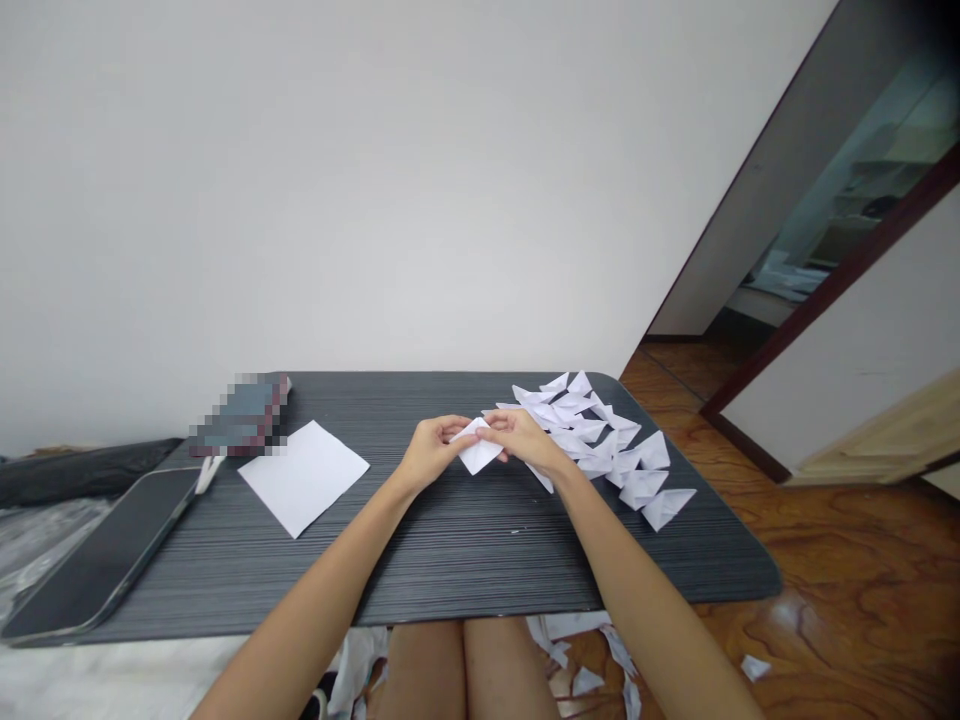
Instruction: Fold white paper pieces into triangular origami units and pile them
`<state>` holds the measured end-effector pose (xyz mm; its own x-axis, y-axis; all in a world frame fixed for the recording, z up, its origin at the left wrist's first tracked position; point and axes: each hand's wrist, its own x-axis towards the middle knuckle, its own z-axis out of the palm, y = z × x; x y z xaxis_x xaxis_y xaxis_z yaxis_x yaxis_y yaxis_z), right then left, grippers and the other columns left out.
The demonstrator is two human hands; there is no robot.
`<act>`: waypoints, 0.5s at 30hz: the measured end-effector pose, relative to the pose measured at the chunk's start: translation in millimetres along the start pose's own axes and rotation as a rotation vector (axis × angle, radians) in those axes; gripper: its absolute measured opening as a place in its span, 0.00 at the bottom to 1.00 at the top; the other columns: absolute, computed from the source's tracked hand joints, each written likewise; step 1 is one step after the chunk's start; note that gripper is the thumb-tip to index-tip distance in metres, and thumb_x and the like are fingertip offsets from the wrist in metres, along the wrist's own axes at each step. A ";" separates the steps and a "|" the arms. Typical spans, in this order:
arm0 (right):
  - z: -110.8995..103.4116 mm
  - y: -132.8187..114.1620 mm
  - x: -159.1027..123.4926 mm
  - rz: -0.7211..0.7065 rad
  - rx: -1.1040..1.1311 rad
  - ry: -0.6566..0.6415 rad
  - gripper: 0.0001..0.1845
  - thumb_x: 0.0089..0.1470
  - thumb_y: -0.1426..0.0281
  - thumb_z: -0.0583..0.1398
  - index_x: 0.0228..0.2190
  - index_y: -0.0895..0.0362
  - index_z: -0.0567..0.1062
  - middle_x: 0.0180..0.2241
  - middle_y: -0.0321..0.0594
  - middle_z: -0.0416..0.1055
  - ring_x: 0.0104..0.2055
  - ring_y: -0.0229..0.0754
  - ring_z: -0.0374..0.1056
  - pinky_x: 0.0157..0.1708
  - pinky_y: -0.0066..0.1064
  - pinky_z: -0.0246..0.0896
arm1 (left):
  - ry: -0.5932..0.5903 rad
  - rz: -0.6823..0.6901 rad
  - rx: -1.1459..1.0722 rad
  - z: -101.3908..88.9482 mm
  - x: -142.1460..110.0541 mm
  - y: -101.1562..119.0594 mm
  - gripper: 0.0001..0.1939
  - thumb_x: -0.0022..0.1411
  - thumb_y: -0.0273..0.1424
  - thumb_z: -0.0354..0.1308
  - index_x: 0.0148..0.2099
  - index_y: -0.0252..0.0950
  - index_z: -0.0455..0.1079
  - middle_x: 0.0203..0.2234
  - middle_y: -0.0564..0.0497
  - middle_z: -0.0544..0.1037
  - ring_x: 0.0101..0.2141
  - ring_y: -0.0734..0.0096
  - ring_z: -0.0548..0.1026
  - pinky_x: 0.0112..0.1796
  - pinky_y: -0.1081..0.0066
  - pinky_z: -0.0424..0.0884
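Note:
A small white folded paper (480, 456) is held between both hands above the dark table. My left hand (437, 447) pinches its left side with thumb and fingers. On the other side, my right hand (521, 436) grips the upper right edge, thumb on top. Just right of and behind my right hand lies a spread of several folded white paper boats (592, 432). To the left, a flat square sheet of white paper (304, 478) rests on the table.
The black wood-grained table (442, 560) stands against a white wall. A phone (105, 560) lies at its left edge, near a blurred-out object (240, 415) with a white cable (210, 472). Paper scraps (587, 682) litter the wooden floor below.

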<state>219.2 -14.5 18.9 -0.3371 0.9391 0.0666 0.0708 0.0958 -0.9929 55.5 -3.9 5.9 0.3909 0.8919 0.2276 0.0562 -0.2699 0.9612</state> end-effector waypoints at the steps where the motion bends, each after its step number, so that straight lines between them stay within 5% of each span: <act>1: -0.9 -0.9 -0.8 0.008 -0.008 -0.048 0.12 0.43 0.63 0.59 0.26 0.61 0.70 0.14 0.31 0.65 0.14 0.28 0.57 0.13 0.20 0.45 | 0.013 -0.015 -0.010 -0.7 0.7 0.2 0.18 0.47 0.35 0.60 0.39 0.29 0.70 0.29 0.44 0.77 0.29 0.65 0.75 0.31 0.71 0.69; 5: -5.0 -4.8 -2.1 0.024 -0.036 -0.148 0.15 0.47 0.62 0.56 0.25 0.63 0.70 0.13 0.34 0.67 0.13 0.29 0.58 0.14 0.21 0.44 | 0.038 -0.046 -0.050 -4.9 3.9 -0.7 0.17 0.46 0.35 0.60 0.36 0.27 0.69 0.27 0.44 0.77 0.28 0.67 0.74 0.30 0.72 0.69; 15: -8.0 -1.2 0.2 0.071 0.023 -0.072 0.13 0.44 0.64 0.58 0.26 0.64 0.69 0.12 0.36 0.68 0.11 0.28 0.58 0.12 0.19 0.44 | 0.044 -0.128 -0.099 -10.6 5.3 -1.5 0.16 0.45 0.35 0.61 0.33 0.28 0.70 0.21 0.49 0.76 0.22 0.73 0.71 0.24 0.76 0.66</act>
<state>226.6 -11.8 20.8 -0.3990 0.9169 -0.0109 0.0753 0.0209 -0.9969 47.8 5.1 7.3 0.3459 0.9322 0.1067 0.0118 -0.1181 0.9929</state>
